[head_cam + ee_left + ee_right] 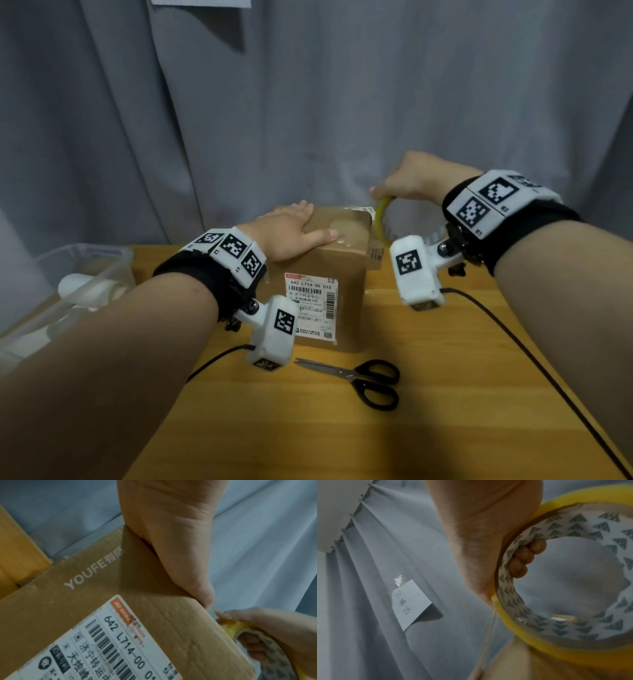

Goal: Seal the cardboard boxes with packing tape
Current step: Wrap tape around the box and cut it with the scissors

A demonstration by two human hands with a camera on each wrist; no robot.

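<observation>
Centrally in the head view, a cardboard box (329, 270) stands upright on the tabletop (445, 394), its shipping label facing the camera. Flat on the box's top lies the left hand (291, 233), fingers straight. At the box's upper right corner the right hand (414, 181) grips a yellow tape roll (383, 222) standing on edge. Scissors (363, 378) lie below, blades pointing left.

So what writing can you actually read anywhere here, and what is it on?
"YOUFE", followed by two blurred characters: printed on the side of the cardboard box.
"642 L714-00 015": top line of the shipping label on the box's front.
Label's Chinese lines, barcodes and small print: too blurred to read reliably.
Paper note on the curtain: handwritten, illegible.
Tape roll: inner core shows only triangle marks, no words.
</observation>
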